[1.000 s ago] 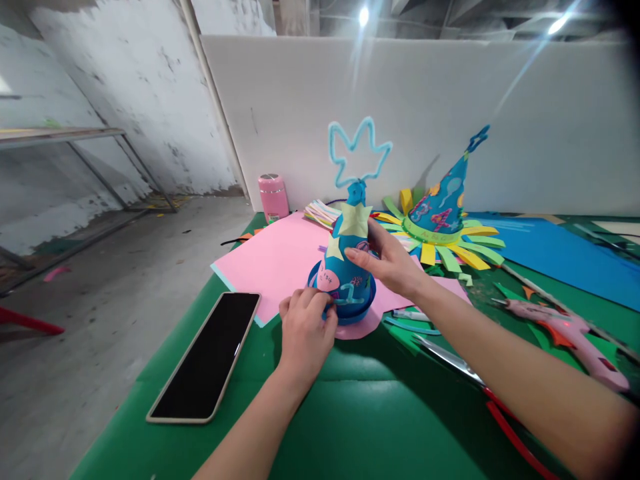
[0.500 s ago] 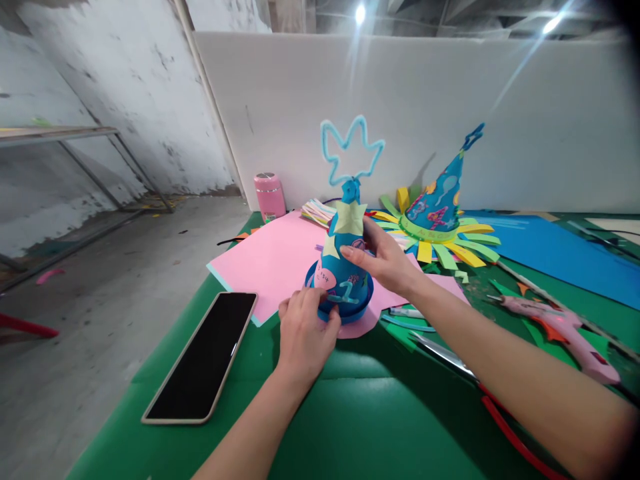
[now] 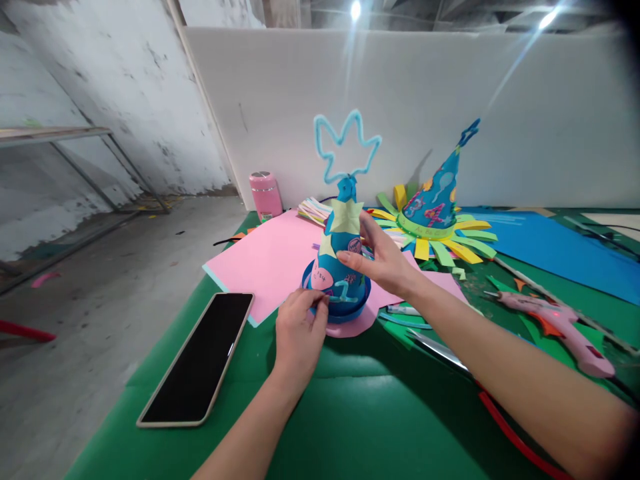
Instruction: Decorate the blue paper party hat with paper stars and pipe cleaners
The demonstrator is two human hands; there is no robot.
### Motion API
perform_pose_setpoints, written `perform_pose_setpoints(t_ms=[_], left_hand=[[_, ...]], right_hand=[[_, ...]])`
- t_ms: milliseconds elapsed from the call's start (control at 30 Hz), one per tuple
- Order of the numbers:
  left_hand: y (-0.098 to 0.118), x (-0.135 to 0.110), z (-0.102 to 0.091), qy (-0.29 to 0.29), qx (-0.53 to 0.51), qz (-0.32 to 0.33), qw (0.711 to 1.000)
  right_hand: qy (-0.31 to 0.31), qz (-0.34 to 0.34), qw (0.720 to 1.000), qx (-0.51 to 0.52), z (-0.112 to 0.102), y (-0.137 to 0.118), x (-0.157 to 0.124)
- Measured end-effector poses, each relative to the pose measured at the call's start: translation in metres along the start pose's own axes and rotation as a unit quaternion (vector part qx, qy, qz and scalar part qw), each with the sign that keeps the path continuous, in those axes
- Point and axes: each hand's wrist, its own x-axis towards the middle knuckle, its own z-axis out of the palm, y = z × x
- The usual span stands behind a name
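Observation:
A blue cone party hat stands in the middle of the table, topped by a light-blue pipe-cleaner crown. Pale green stars, stickers and a light-blue pipe-cleaner number 2 decorate its side. Around its foot runs a blue brim, over a pink paper piece. My right hand is wrapped round the hat's right side, thumb in front and the other fingers partly hidden behind. Low at the front, my left hand has thumb and forefinger pinched at the left end of the number 2.
A second decorated hat with yellow and green strips stands behind on the right. Scissors, a pink glue gun and blue paper lie right. A phone, pink paper and a pink bottle are left.
My left thumb and forefinger have risen slightly from the brim and closed together beside the number 2. My right hand keeps its hold. The whole view has shifted slightly.

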Motion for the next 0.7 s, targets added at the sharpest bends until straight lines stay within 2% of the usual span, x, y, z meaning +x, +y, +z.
perform_pose_setpoints(t_ms=[133,167,300,433,700], left_hand=[[0.001,0.0,0.0,0.011,-0.008,0.006,1.0],[0.001,0.0,0.0,0.011,-0.008,0.009,1.0],[0.0,-0.001,0.0,0.013,-0.01,0.012,1.0],[0.0,-0.001,0.0,0.014,-0.014,0.011,1.0],[0.003,0.0,-0.001,0.014,-0.015,-0.005,1.0]], right_hand=[[0.163,-0.021,0.981,-0.1,0.002,0.001,-0.032],[0.17,-0.023,0.977,-0.127,0.004,0.002,-0.041],[0.085,-0.041,0.979,-0.182,0.013,0.004,-0.066],[0.095,-0.063,0.971,-0.212,0.021,0.0,-0.06],[0.054,-0.124,0.937,-0.321,0.025,0.001,-0.05]])
